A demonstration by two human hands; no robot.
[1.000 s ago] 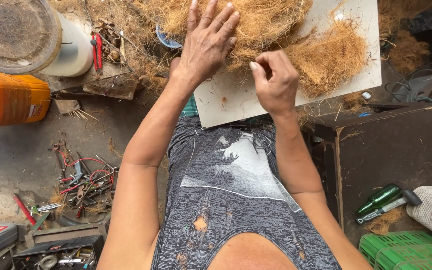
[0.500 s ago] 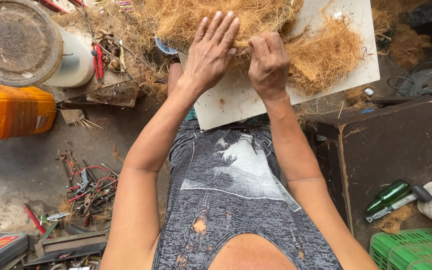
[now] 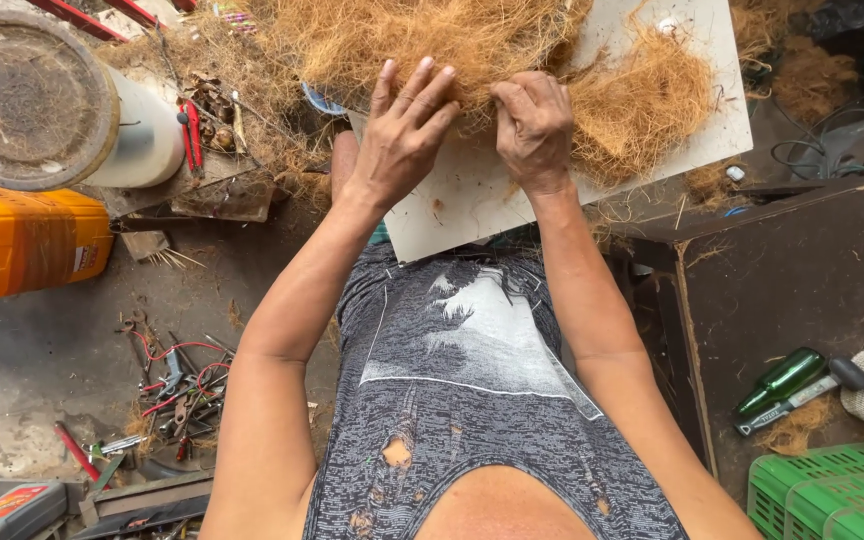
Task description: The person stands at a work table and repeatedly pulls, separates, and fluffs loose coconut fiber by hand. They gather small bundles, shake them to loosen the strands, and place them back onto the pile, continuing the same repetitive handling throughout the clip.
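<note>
The right hand [image 3: 534, 125] hides its fingers' grip in brown fibre [image 3: 472, 40].

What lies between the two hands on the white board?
In the head view, only brown fibre fills the narrow gap between the left hand and right hand, over the white board.

Fibre [image 3: 512, 45]: tan-brown, coarse, tangled loose heap, lying across far part of white board [image 3: 472, 200]; a thinner clump trails to the right, strands spilling off far-left edge.
</note>
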